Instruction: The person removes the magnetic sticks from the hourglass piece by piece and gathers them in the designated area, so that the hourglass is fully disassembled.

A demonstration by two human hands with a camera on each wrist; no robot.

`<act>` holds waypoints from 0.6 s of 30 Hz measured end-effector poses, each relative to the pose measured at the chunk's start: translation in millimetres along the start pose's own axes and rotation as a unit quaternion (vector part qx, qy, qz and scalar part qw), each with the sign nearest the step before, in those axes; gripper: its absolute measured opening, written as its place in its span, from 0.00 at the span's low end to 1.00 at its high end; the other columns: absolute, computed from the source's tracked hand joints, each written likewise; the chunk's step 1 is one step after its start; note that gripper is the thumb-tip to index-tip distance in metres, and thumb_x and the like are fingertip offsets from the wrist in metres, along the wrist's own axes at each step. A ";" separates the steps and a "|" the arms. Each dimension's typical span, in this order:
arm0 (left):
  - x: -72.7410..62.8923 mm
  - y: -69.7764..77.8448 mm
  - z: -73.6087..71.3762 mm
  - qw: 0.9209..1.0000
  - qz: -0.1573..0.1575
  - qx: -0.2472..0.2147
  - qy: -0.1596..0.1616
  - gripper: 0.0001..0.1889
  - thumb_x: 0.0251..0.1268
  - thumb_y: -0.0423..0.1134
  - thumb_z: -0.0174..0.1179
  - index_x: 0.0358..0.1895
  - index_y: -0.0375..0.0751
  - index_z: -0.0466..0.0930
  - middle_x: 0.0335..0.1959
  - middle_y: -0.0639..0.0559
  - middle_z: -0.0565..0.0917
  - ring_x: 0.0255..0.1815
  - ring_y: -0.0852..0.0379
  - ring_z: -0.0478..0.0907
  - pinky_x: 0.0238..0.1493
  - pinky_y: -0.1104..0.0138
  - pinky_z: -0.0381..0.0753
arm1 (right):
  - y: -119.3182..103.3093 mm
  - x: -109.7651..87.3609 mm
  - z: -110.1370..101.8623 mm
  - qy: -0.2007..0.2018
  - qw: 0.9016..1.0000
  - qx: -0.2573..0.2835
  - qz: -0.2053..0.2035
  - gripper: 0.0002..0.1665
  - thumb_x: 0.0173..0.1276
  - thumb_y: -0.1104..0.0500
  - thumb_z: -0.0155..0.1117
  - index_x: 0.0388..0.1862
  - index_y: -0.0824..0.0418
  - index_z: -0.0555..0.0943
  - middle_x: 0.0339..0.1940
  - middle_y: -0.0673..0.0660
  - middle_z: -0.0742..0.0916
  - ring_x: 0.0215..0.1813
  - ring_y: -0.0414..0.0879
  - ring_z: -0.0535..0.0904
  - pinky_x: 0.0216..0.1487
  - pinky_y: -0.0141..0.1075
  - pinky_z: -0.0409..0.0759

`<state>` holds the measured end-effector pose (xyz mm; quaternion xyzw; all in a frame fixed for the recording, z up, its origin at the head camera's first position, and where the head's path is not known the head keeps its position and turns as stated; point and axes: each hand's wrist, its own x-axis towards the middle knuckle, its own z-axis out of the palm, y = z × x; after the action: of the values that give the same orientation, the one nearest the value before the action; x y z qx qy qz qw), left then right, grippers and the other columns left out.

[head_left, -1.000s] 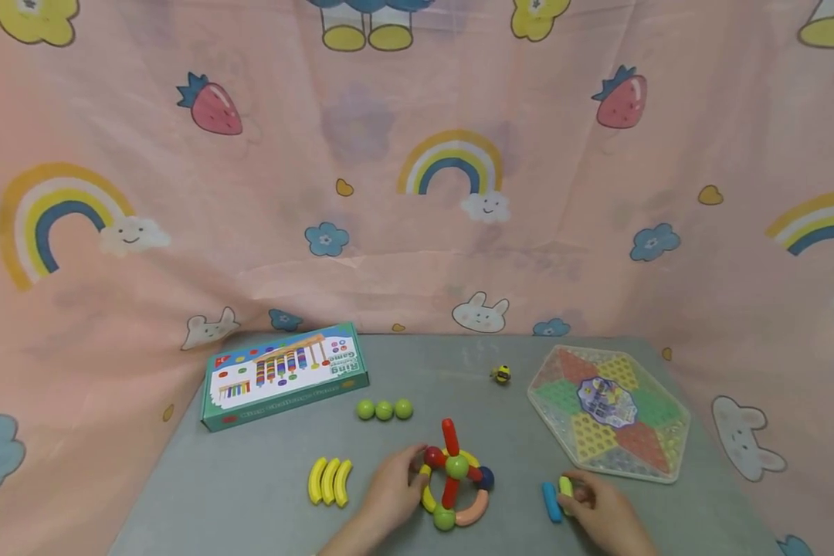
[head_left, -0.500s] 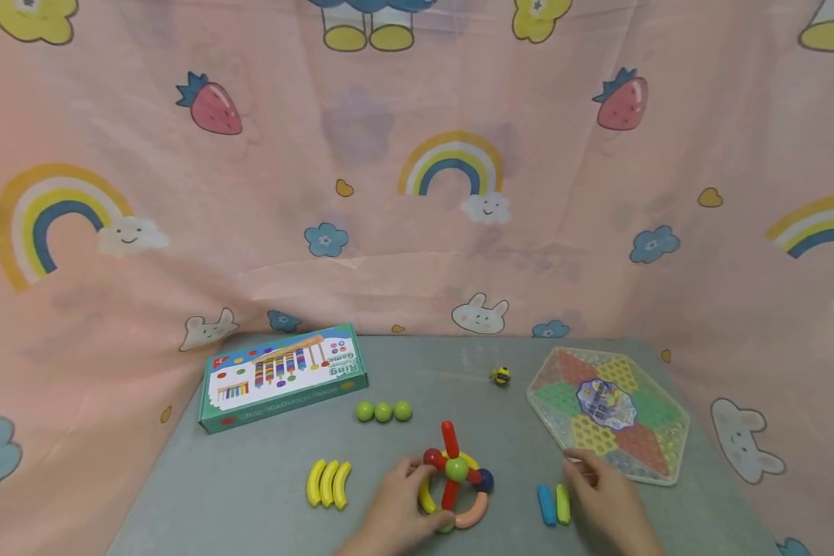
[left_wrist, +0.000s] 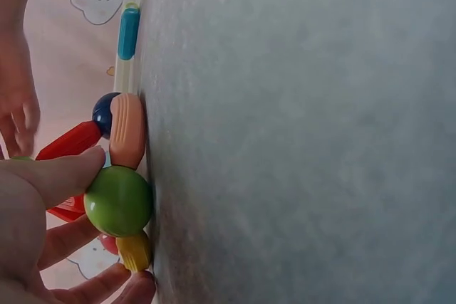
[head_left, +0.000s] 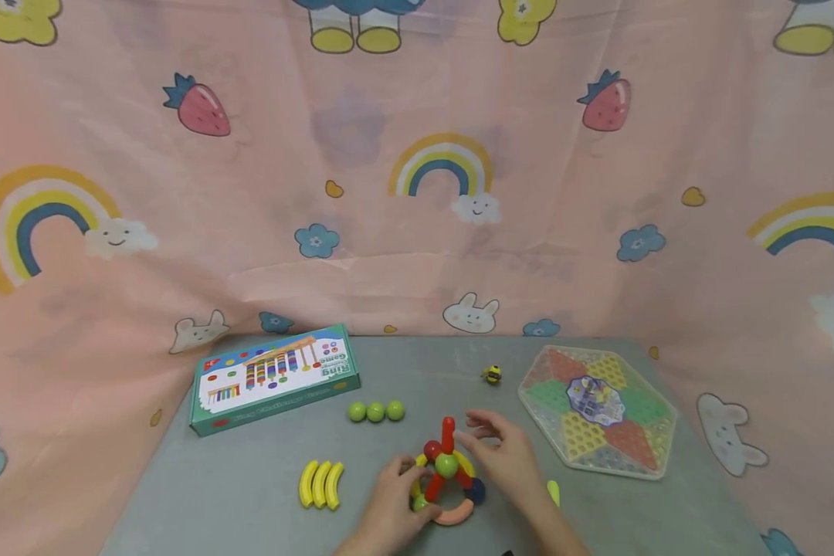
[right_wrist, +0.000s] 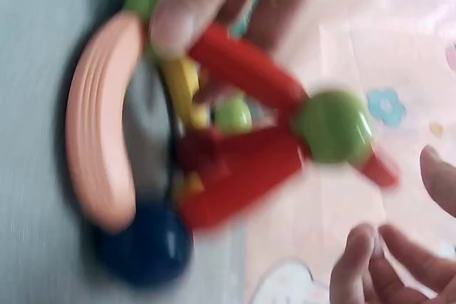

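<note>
A ball-and-stick building toy (head_left: 447, 466) stands on the table: curved yellow and peach sticks form a ring with balls, and red sticks rise to a green ball topped by an upright red stick (head_left: 448, 434). My left hand (head_left: 392, 502) grips the ring at its near-left green ball (left_wrist: 119, 201), thumb on one side and fingers on the other. My right hand (head_left: 503, 455) hovers just right of the upright stick, fingers loosely bent and nothing held. A yellow-green stick (head_left: 554, 493) shows beside the right forearm. The blue stick (left_wrist: 128, 32) appears only in the left wrist view.
Several yellow curved sticks (head_left: 320, 485) lie to the left in a row. Behind are several green balls (head_left: 376, 411), a boxed ring game (head_left: 274, 380), a small bee figure (head_left: 492, 374) and a hexagonal checkers board (head_left: 598, 409). A patterned curtain (head_left: 417, 293) hangs behind the table.
My right hand has let go of the yellow-green stick and moved left and up to the toy. The left hand has closed around the near green ball, and the ring has turned slightly.
</note>
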<state>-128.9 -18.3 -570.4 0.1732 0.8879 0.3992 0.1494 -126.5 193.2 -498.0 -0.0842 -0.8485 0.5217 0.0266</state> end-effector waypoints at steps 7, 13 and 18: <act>3.0 2.1 1.1 0.999 0.014 0.030 0.000 0.21 0.54 0.55 0.75 0.46 0.47 0.88 0.60 0.47 0.75 0.57 0.45 0.74 0.58 0.45 0.77 | -5.0 5.3 25.5 0.024 0.999 -0.008 -0.024 0.18 0.66 0.52 0.73 0.50 0.60 0.86 0.40 0.53 0.89 0.42 0.44 0.85 0.44 0.38 0.86; 1.3 2.9 0.9 0.999 0.009 0.031 0.006 0.16 0.55 0.54 0.75 0.39 0.48 0.89 0.60 0.46 0.76 0.58 0.44 0.74 0.58 0.46 0.78 | -4.1 5.0 32.3 -0.006 1.000 -0.011 -0.016 0.18 0.75 0.58 0.62 0.58 0.66 0.76 0.48 0.59 0.89 0.51 0.52 0.87 0.51 0.46 0.85; -0.4 3.4 -3.3 1.000 -0.004 0.025 0.001 0.16 0.55 0.53 0.75 0.40 0.48 0.89 0.61 0.46 0.76 0.58 0.44 0.74 0.58 0.45 0.78 | 1.3 5.3 33.7 0.027 0.999 0.016 0.006 0.18 0.76 0.58 0.61 0.60 0.63 0.74 0.47 0.58 0.90 0.50 0.51 0.87 0.52 0.46 0.85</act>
<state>-129.2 -18.5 -565.7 0.1734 0.8985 0.3761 0.1457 -136.1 165.0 -514.7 -0.1027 -0.8384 0.5331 0.0484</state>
